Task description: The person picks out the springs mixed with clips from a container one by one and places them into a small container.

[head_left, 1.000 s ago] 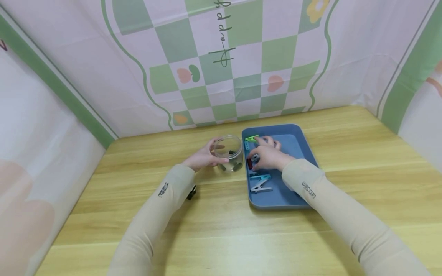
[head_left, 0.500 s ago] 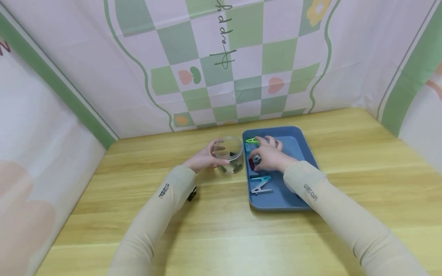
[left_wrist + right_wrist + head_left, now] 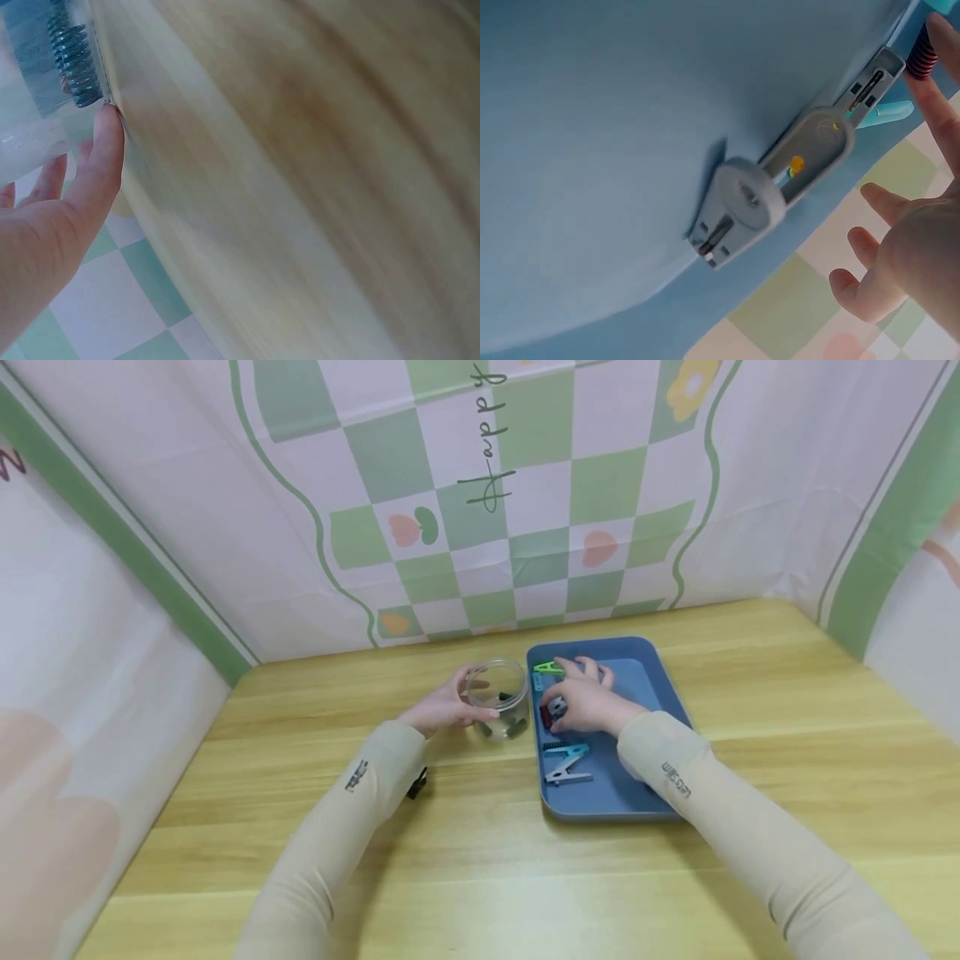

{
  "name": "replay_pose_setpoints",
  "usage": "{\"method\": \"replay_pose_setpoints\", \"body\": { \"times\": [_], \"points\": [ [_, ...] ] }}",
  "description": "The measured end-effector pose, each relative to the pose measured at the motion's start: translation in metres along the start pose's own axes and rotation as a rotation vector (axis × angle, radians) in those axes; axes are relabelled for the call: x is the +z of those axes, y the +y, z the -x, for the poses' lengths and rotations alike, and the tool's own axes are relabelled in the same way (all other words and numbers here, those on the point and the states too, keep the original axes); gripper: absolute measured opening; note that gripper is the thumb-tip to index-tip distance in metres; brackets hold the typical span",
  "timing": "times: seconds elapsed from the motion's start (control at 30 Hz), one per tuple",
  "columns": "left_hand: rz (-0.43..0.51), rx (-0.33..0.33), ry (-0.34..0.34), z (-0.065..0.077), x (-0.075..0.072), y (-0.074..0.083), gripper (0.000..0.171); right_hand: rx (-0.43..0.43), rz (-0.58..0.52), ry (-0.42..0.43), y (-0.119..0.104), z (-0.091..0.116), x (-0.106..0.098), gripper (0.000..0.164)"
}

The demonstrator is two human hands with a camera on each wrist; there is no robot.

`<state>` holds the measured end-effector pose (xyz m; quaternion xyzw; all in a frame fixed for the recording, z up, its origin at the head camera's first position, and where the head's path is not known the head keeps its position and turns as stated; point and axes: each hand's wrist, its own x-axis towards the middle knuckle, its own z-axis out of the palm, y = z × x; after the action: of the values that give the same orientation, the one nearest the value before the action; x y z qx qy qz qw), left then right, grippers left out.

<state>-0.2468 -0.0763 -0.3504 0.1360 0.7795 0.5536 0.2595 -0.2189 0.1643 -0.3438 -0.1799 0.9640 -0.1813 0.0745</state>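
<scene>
My left hand [image 3: 444, 703] holds a clear round jar [image 3: 504, 728] by its side, thumb at the front. Inside lies a dark coil spring [image 3: 73, 60], seen through the wall in the left wrist view. Over the blue tray [image 3: 626, 797], my right hand [image 3: 588, 700] pinches a dark red coil spring [image 3: 922, 56] between thumb and finger at the tray's left side. The other right fingers are spread. Right beside that spring lies a grey clothespin [image 3: 810, 150], partly under the hand in the head view. A green clothespin [image 3: 549, 668] lies near my fingertips.
Toward the tray's near left lie a light blue clothespin [image 3: 573, 750], a grey-white clothespin [image 3: 567, 771] and a dark ridged piece [image 3: 553, 746]. A small black object [image 3: 417, 783] sits on the wooden table [image 3: 465, 877] by my left sleeve. A printed curtain [image 3: 540, 485] stands behind.
The head view has shifted slightly. Both hands stay in place, left on the jar and right at the dark red spring.
</scene>
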Motion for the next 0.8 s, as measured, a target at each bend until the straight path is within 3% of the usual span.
{"method": "replay_pose_setpoints", "body": {
  "times": [0.8],
  "points": [
    [-0.002,-0.001,0.005,0.002,0.002,0.002,0.084,0.015,0.001,0.000,-0.002,-0.003,-0.021,0.034]
  ]
}}
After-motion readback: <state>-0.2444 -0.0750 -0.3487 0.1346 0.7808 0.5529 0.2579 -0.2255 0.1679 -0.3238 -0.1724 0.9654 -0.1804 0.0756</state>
